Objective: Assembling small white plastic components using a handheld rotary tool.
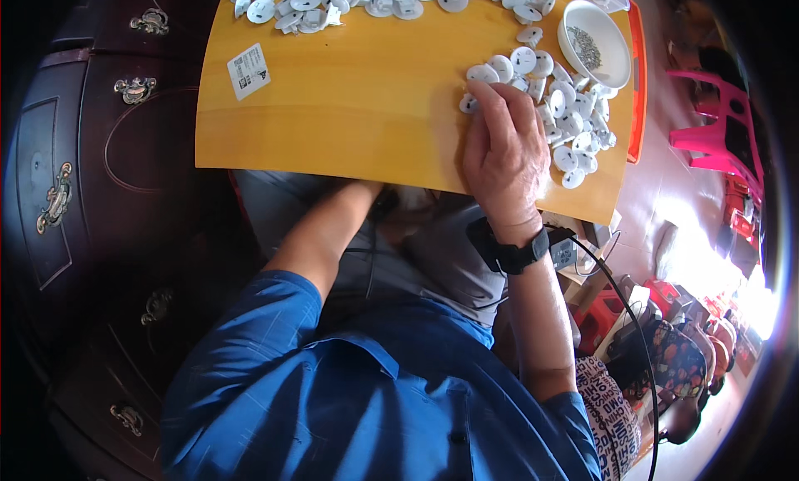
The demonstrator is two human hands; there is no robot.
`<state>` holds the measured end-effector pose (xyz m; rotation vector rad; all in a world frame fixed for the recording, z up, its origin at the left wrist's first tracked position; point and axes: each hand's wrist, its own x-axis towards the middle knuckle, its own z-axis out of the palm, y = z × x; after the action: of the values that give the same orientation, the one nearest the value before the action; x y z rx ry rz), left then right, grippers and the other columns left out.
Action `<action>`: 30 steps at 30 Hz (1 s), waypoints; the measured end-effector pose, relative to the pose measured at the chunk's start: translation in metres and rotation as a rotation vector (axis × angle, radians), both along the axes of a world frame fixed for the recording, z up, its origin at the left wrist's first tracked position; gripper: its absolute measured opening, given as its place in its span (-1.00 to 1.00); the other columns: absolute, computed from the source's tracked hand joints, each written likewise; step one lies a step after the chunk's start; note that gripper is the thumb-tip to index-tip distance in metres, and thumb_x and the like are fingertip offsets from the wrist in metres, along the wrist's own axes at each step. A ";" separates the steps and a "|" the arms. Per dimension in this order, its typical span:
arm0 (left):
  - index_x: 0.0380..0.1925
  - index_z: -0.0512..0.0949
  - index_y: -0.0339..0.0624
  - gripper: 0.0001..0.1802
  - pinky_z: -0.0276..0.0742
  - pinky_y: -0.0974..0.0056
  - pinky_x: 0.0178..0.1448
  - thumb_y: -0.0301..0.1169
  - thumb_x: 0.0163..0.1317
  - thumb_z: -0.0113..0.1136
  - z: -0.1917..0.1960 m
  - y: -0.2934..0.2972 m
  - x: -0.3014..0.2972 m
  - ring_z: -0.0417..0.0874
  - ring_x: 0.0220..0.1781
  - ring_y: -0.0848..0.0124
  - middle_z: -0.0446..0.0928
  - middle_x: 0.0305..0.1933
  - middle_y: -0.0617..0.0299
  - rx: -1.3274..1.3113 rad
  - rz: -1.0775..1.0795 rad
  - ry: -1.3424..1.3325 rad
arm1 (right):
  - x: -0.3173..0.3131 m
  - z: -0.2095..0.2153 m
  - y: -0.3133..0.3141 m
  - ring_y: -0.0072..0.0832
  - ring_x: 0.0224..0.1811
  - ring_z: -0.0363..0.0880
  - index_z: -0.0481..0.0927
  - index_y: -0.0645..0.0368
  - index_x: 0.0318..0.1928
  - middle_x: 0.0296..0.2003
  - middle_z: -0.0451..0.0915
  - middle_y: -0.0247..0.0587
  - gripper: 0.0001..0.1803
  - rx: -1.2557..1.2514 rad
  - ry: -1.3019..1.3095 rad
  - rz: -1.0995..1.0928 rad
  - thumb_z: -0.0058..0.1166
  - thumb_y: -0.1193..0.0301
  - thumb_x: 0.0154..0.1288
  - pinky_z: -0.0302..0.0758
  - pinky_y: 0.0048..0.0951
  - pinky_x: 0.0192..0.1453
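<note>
Right hand (502, 152): palm down on the bench, forearm rising from the lower edge, wrist straight with a black wristband (518, 252); fingers curled onto the small round white plastic pieces (574, 115), whether any is gripped cannot be told.
Left hand: forearm bent inward and dropped below the bench edge, hand hidden, grip cannot be told.
Pieces: heaped at the right hand's fingertips, right side of the yellow wooden bench (358, 98).
White bowl (593, 42): beyond the heap, holding small metal bits.
</note>
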<state>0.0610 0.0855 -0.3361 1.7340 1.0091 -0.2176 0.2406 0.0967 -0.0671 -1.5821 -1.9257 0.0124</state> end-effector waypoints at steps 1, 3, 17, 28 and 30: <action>0.42 0.32 0.08 -0.25 0.59 0.15 -0.27 -0.55 0.15 0.09 0.005 0.000 -0.004 0.69 -0.20 0.13 0.64 -0.04 -0.02 -0.024 0.006 0.009 | 0.001 0.000 0.000 -0.21 -0.11 0.60 0.61 0.01 0.01 -0.10 0.57 -0.28 -0.57 0.005 -0.015 0.000 0.13 0.60 0.09 0.57 -0.22 -0.12; 0.42 0.32 0.08 -0.25 0.58 0.16 -0.28 -0.56 0.15 0.10 0.015 0.000 -0.012 0.69 -0.21 0.15 0.64 -0.05 -0.02 -0.064 0.023 0.033 | 0.003 -0.003 -0.001 -0.21 -0.12 0.60 0.61 0.00 0.02 -0.10 0.57 -0.29 -0.57 0.014 -0.016 -0.013 0.13 0.60 0.09 0.57 -0.21 -0.12; 0.43 0.29 0.00 -0.28 0.44 0.36 -0.53 -0.49 0.22 0.18 0.119 -0.015 -0.040 0.54 -0.45 0.49 0.57 -0.23 0.16 -0.335 0.280 0.127 | 0.001 -0.004 -0.005 -0.15 -0.12 0.63 0.59 0.04 0.02 -0.13 0.58 -0.20 -0.65 0.043 0.045 -0.025 0.07 0.57 0.22 0.59 -0.16 -0.10; 0.51 0.08 -0.23 -0.20 0.51 0.44 -0.24 -0.45 0.32 0.20 0.319 -0.107 -0.130 0.55 -0.24 0.56 0.54 0.06 0.16 -0.460 0.523 -0.384 | 0.011 0.022 -0.015 -0.02 -0.01 0.60 0.57 0.14 0.07 -0.04 0.55 -0.06 -0.60 0.127 0.241 0.020 0.04 0.66 0.20 0.57 -0.13 0.06; 0.51 0.05 -0.29 -0.16 0.52 0.44 -0.19 -0.44 0.29 0.22 0.345 -0.127 -0.139 0.57 -0.22 0.52 0.54 0.10 0.06 -0.492 0.601 -0.495 | 0.012 0.033 -0.021 -0.27 -0.19 0.62 0.60 0.20 0.01 -0.14 0.60 -0.13 -0.71 0.211 0.381 0.025 0.06 0.64 0.28 0.57 -0.33 -0.11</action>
<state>-0.0780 -0.0415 0.0084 0.9170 0.9544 0.3156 0.2522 0.0755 -0.0340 -1.3087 -1.5933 0.1103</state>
